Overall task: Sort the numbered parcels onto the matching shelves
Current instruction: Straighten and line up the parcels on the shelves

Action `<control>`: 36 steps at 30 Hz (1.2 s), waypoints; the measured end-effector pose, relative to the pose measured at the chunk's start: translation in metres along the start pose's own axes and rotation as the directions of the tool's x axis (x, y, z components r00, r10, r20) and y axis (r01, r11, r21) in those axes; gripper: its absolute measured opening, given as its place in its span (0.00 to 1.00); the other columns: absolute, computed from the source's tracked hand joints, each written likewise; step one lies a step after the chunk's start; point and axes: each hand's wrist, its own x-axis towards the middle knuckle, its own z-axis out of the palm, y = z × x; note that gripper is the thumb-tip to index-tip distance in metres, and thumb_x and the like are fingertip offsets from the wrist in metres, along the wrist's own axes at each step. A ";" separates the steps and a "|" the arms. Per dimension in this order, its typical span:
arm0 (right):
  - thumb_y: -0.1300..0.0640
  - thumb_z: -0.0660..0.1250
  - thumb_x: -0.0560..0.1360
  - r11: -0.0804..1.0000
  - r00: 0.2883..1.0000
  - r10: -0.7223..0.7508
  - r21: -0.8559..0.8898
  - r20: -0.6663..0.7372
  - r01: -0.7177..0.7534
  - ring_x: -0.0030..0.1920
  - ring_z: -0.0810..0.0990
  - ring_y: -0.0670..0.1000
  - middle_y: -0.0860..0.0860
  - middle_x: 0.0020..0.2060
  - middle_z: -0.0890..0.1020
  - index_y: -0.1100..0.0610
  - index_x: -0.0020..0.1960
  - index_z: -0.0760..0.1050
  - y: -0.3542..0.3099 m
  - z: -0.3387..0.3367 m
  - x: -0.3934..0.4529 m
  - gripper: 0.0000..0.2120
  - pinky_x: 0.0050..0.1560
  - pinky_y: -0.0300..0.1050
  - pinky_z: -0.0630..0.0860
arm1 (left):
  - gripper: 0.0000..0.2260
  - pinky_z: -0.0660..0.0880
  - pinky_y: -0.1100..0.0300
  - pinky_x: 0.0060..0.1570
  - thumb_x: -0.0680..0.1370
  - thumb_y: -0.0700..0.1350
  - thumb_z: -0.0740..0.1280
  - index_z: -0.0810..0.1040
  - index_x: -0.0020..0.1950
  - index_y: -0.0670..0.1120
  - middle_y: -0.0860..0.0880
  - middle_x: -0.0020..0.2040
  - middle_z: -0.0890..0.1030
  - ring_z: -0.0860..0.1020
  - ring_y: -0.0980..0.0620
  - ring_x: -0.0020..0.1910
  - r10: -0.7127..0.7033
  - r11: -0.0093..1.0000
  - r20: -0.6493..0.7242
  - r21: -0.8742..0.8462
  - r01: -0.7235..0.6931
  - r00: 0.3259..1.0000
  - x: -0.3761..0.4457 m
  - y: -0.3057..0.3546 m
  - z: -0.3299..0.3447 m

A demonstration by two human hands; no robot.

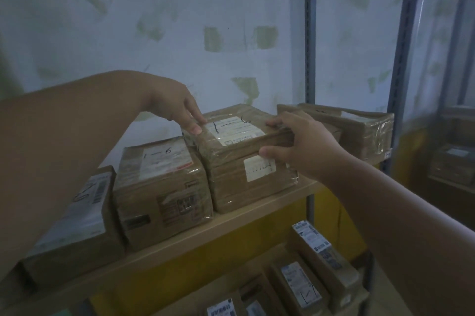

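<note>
We have both hands on the parcel [246,153] marked "1—6", which sits on the top shelf [180,241] with its handwritten label facing up. Our left hand [177,107] lies over the far left top corner, fingers straight and pressing down on the taped edge, most likely to steady that end. Our right hand [298,146] wraps the near right corner, fingers curled over the top and thumb against the front face, a grip suited to nudging the parcel into line. Just to its left, touching or nearly so, stands a second box [162,187] also marked "1—6", so we judge this shelf to be the matching one and the placing close to done. A third box [74,223] sits further left, its number partly hidden by our forearm. Another taped parcel [359,128] lies behind our right hand, near the blue upright [309,32]. More boxes [313,264] lie on the lower shelf, labels up so they can be read from above.
</note>
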 end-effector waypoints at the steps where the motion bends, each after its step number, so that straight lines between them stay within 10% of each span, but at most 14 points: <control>1: 0.39 0.76 0.68 1.000 1.000 -0.003 -0.004 -0.001 0.003 0.47 0.69 0.34 0.40 0.53 0.71 0.41 0.65 0.74 0.000 0.001 0.000 0.27 0.41 0.29 0.62 | 0.32 0.70 0.53 0.68 0.52 0.69 0.75 0.83 0.55 0.66 0.62 0.53 0.78 0.76 0.51 0.64 -0.004 1.000 0.006 -0.017 0.004 1.000 -0.001 0.000 -0.001; 13: 0.36 0.72 0.70 0.999 0.999 -0.027 -0.019 -0.023 0.027 0.57 0.73 0.41 0.38 0.59 0.71 0.39 0.69 0.70 0.021 -0.026 -0.005 0.30 0.51 0.38 0.71 | 0.32 0.71 0.53 0.65 0.49 0.74 0.77 0.80 0.52 0.72 0.64 0.60 0.78 0.76 0.60 0.61 0.136 0.988 -0.025 -0.064 -0.138 0.990 0.013 0.027 -0.008; 19: 0.40 0.70 0.72 0.995 0.996 0.028 -0.098 -0.087 -0.037 0.52 0.76 0.42 0.42 0.59 0.76 0.41 0.63 0.75 0.087 -0.069 0.014 0.20 0.46 0.35 0.69 | 0.25 0.70 0.55 0.62 0.64 0.72 0.72 0.78 0.59 0.69 0.65 0.57 0.80 0.77 0.63 0.57 0.208 0.978 -0.091 0.049 -0.205 0.974 0.057 0.082 -0.013; 24: 0.44 0.68 0.77 0.973 0.992 -0.082 -0.209 0.093 0.100 0.51 0.75 0.40 0.36 0.59 0.74 0.15 0.60 0.59 0.123 -0.073 0.027 0.27 0.47 0.34 0.71 | 0.19 0.69 0.58 0.57 0.75 0.64 0.70 0.78 0.65 0.64 0.61 0.58 0.81 0.78 0.61 0.55 0.191 0.973 -0.086 0.151 -0.177 0.978 0.108 0.126 -0.015; 29: 0.40 0.65 0.76 0.939 0.979 -0.148 -0.290 0.139 0.184 0.62 0.71 0.43 0.43 0.69 0.72 0.44 0.69 0.74 0.141 -0.061 0.039 0.22 0.54 0.33 0.64 | 0.23 0.67 0.57 0.59 0.76 0.64 0.69 0.75 0.70 0.62 0.56 0.64 0.80 0.76 0.57 0.57 0.129 0.953 0.029 0.274 -0.132 0.991 0.152 0.155 -0.012; 36: 0.41 0.61 0.78 0.844 0.930 -0.261 -0.407 0.258 0.350 0.53 0.69 0.43 0.42 0.64 0.70 0.47 0.53 0.78 0.147 -0.066 0.039 0.12 0.52 0.43 0.65 | 0.32 0.65 0.52 0.67 0.72 0.68 0.70 0.68 0.74 0.64 0.53 0.73 0.72 0.71 0.50 0.71 -0.015 0.900 0.204 0.430 -0.076 0.979 0.200 0.158 -0.001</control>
